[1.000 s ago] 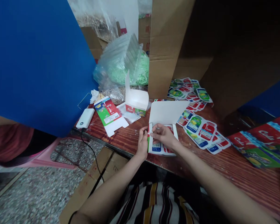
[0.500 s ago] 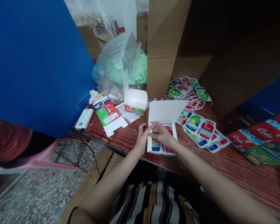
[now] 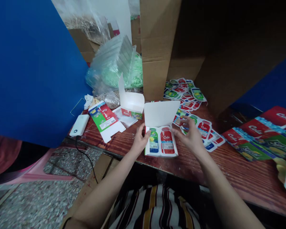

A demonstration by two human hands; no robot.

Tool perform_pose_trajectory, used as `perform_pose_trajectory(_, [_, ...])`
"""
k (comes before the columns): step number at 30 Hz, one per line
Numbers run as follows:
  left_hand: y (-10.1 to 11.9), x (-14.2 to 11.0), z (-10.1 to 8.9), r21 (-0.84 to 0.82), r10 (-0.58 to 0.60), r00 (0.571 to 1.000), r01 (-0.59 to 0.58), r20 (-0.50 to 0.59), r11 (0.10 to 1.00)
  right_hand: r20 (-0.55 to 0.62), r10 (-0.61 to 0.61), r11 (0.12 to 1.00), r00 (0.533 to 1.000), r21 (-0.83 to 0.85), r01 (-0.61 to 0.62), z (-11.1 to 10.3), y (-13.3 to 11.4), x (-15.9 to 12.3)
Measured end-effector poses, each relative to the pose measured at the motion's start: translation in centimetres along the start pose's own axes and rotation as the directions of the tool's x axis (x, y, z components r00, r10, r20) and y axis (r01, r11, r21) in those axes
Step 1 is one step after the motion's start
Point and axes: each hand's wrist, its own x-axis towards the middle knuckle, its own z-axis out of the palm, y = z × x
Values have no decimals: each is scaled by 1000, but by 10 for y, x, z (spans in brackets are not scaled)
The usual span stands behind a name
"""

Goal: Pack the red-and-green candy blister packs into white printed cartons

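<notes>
"On the table [image 3: 231, 168], near its front edge, the open box [image 3: 175, 148] is sitting. What's worrying you?"

"The left hand [image 3: 140, 140] is pinching its left wall; squeezing too hard could be creasing that thin side."

"And the right hand [image 3: 192, 137]?"

"It's spreading its fingers, thumb hovering close to the right wall. A careless nudge could be knocking the red card [image 3: 166, 140] crooked against the green card [image 3: 153, 143] lying inside."

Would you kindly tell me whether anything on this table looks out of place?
The crumpled white scrap near the corded white device looks like stray litter, and the jar-shaped packs heaped by the cardboard lie at mixed angles. I see no spill.
</notes>
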Motion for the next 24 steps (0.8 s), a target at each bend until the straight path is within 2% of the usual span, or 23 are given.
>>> perform_pose_trajectory(1, [2, 3, -2, 6, -12, 999, 12, 37, 1000, 121, 37, 995, 992, 91, -48, 3, 13, 3])
perform_pose_trajectory(3, [8, 9, -7, 5, -45, 990, 45, 131, 999, 351, 44, 951, 935, 271, -147, 11, 29, 7])
perform_pose_trajectory(4, [11, 11, -8, -2, -48, 985, 49, 166, 999, 424, 24, 923, 905, 339, -184, 14, 33, 8])
perform_pose_trajectory(5, [13, 14, -9, -9, -37, 982, 39, 187, 999, 465, 0, 902, 885, 382, -201, 17, 35, 9])
perform_pose_trajectory(7, [16, 15, -8, -4, 26, 984, -26, 178, 1000, 460, -56, 902, 886, 403, -152, 17, 35, 10])
perform_pose_trajectory(9, [17, 14, -6, 54, 135, 978, -145, 158, 988, 414, -144, 938, 899, 346, -9, 12, 34, 12])
perform_pose_trajectory(11, [16, 11, -6, 115, 239, 957, -260, 166, 959, 393, -274, 954, 878, 229, 196, 4, 33, 13])
perform_pose_trajectory(13, [14, 9, -9, 140, 299, 934, -328, 195, 934, 432, -391, 916, 813, 99, 388, -3, 31, 14])
perform_pose_trajectory(15, [12, 8, -17, 149, 291, 918, -338, 270, 929, 502, -439, 859, 745, -10, 512, -10, 29, 14])
perform_pose_trajectory(17, [12, 8, -26, 194, 248, 880, -348, 405, 917, 582, -431, 808, 690, -91, 582, -14, 26, 12])
perform_pose_trajectory(19, [15, 6, -35, 279, 211, 834, -393, 511, 876, 642, -397, 765, 656, -163, 623, -17, 24, 8])
perform_pose_trajectory(22, [25, 1, -42, 419, 264, 776, -554, 573, 720, 639, -374, 716, 672, -262, 647, -16, 22, -2])
perform_pose_trajectory(24, [32, -2, -44, 444, 319, 706, -668, 632, 597, 619, -387, 703, 684, -282, 653, -15, 21, -9])
